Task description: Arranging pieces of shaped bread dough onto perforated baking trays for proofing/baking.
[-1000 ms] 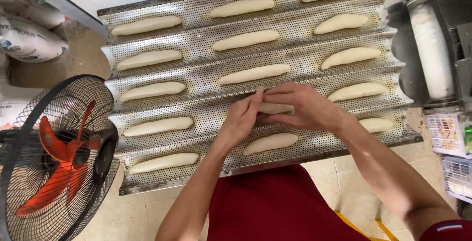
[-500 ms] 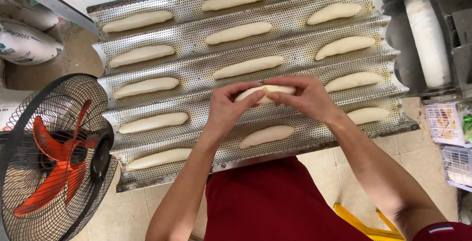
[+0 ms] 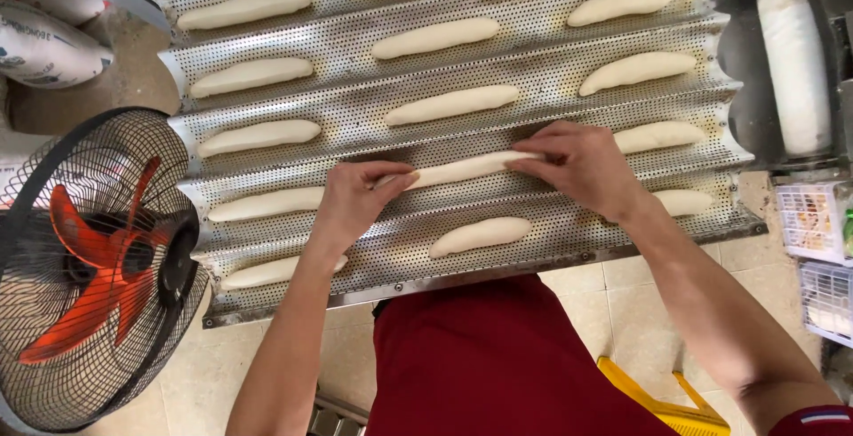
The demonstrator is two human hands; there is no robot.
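Note:
A perforated metal baguette tray (image 3: pixel 569 63) with several wavy channels lies in front of me, holding several pale dough pieces in three columns. Both my hands hold one long thin dough piece (image 3: pixel 462 169) stretched over the middle of the fourth channel. My left hand (image 3: pixel 355 200) pinches its left end. My right hand (image 3: pixel 582 165) grips its right end. Another dough piece (image 3: pixel 480 235) lies in the channel just below. A dough piece (image 3: pixel 451 104) lies in the channel above.
A black wire-cage fan (image 3: pixel 89 267) with red blades stands at the left, close to the tray's corner. A white sack (image 3: pixel 44 45) sits at upper left. A machine with a white roller (image 3: pixel 795 54) is at the right. Wire baskets (image 3: pixel 817 223) stand below it. A yellow object (image 3: pixel 662 400) lies on the tiled floor.
The dough piece was short and bunched between my hands. My hands have moved apart, left and right, and the dough is now stretched long along the channel.

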